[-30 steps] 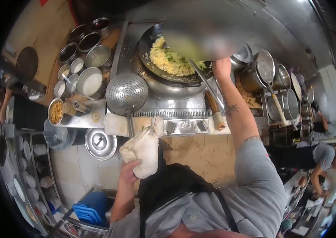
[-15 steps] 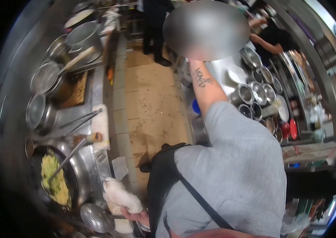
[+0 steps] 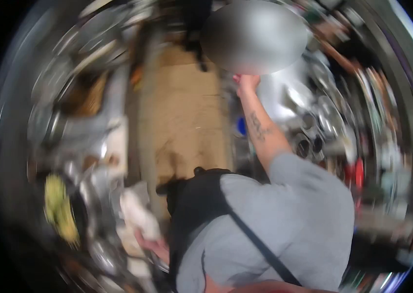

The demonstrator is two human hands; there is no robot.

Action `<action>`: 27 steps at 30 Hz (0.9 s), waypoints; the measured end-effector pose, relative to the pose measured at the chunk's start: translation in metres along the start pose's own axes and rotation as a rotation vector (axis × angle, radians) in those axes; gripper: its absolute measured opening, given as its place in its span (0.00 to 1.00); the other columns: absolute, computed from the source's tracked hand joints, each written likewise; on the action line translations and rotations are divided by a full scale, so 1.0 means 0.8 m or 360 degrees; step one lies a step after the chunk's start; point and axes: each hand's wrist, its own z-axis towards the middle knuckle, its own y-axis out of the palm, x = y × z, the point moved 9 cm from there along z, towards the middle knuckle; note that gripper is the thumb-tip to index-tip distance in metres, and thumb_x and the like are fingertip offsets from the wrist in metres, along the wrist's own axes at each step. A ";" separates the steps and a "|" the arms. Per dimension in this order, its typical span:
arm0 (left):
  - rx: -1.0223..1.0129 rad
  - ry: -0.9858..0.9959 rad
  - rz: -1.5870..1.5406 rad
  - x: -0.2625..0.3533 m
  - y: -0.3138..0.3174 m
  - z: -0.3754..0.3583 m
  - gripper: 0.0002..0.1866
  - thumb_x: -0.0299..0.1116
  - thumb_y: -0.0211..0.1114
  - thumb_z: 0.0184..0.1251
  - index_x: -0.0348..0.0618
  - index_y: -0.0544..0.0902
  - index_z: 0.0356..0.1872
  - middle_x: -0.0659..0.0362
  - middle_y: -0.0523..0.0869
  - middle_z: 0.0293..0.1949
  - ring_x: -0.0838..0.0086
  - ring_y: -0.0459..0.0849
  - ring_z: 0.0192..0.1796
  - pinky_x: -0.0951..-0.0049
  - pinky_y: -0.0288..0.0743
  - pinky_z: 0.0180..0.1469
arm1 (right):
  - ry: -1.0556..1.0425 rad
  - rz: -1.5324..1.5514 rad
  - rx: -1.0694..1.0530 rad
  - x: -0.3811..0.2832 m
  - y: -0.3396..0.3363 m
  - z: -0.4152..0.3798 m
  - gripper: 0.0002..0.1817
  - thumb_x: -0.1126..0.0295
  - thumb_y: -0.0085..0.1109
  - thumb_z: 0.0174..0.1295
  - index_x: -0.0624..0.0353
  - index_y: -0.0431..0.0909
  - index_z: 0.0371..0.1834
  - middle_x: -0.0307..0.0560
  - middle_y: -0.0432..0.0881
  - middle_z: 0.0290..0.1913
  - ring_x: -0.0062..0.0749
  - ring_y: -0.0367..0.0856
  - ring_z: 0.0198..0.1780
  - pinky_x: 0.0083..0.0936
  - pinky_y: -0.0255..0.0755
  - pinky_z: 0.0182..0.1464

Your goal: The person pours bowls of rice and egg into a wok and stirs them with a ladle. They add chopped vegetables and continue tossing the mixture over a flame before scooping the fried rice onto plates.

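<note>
My left hand (image 3: pixel 154 245) is at the lower left, its fingers closed around a bunched white cloth (image 3: pixel 138 215). What lies under the cloth is hidden. Beside it sits a wok (image 3: pixel 89 200), holding a yellow-green food (image 3: pixel 60 207) that looks like egg with greens. My right hand (image 3: pixel 249 83), on a tattooed forearm, reaches out over the steel counter (image 3: pixel 277 107). Its fingers look curled, and a blurred oval covers the area just beyond, so anything held cannot be made out. A round metal strainer or ladle head (image 3: pixel 103 256) lies near the wok, smeared by motion.
Pots (image 3: pixel 52 78) line the stove side at the left. Metal bowls and containers (image 3: pixel 331 117) crowd the right counter, with a red item (image 3: pixel 359 173) farther down. A brown floor strip (image 3: pixel 187 107) runs between. Another person's arm (image 3: pixel 338 56) shows at the upper right.
The whole view has shifted and blurred. My right forearm has moved right and down in the picture, bringing the hand out from the blurred oval. My left hand stays on the cloth.
</note>
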 end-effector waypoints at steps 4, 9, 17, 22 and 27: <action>0.0624 -0.1435 -0.2005 -0.049 0.052 0.068 0.22 0.32 0.57 0.68 0.30 0.72 0.60 0.45 0.80 0.55 0.56 0.80 0.58 0.56 0.74 0.63 | -0.0180 -0.0325 -0.1858 0.072 0.346 -0.339 0.17 0.76 0.53 0.65 0.64 0.71 0.57 0.50 0.80 0.47 0.28 0.83 0.39 0.24 0.80 0.37; 0.1111 -0.1118 -0.1857 -0.110 -0.014 0.170 0.23 0.36 0.61 0.67 0.36 0.71 0.59 0.52 0.81 0.52 0.61 0.83 0.53 0.59 0.78 0.57 | -0.1393 -0.0575 -0.3159 0.072 0.455 -0.741 0.19 0.68 0.60 0.59 0.67 0.76 0.52 0.64 0.82 0.45 0.49 0.83 0.46 0.37 0.77 0.50; 0.1364 -0.1144 -0.1842 -0.180 -0.106 0.266 0.18 0.46 0.56 0.70 0.42 0.75 0.49 0.54 0.83 0.45 0.62 0.84 0.48 0.59 0.79 0.53 | -0.1571 -0.1421 -0.3626 0.284 0.433 -0.878 0.31 0.64 0.55 0.63 0.63 0.64 0.69 0.70 0.80 0.48 0.58 0.80 0.52 0.43 0.72 0.57; 0.1187 -0.1180 -0.1929 -0.254 -0.104 0.295 0.15 0.35 0.53 0.72 0.35 0.76 0.51 0.50 0.84 0.47 0.61 0.85 0.49 0.60 0.80 0.53 | -0.0811 -0.1370 -0.3410 0.283 0.453 -0.843 0.27 0.63 0.50 0.69 0.60 0.64 0.70 0.66 0.83 0.47 0.51 0.83 0.50 0.35 0.73 0.56; 0.1079 -0.1161 -0.2206 -0.237 -0.096 0.293 0.14 0.33 0.60 0.68 0.33 0.75 0.48 0.48 0.84 0.43 0.58 0.86 0.43 0.58 0.84 0.44 | -0.1092 -0.0959 -0.3755 0.310 0.426 -0.807 0.25 0.61 0.48 0.72 0.59 0.66 0.70 0.59 0.84 0.47 0.37 0.83 0.49 0.32 0.73 0.54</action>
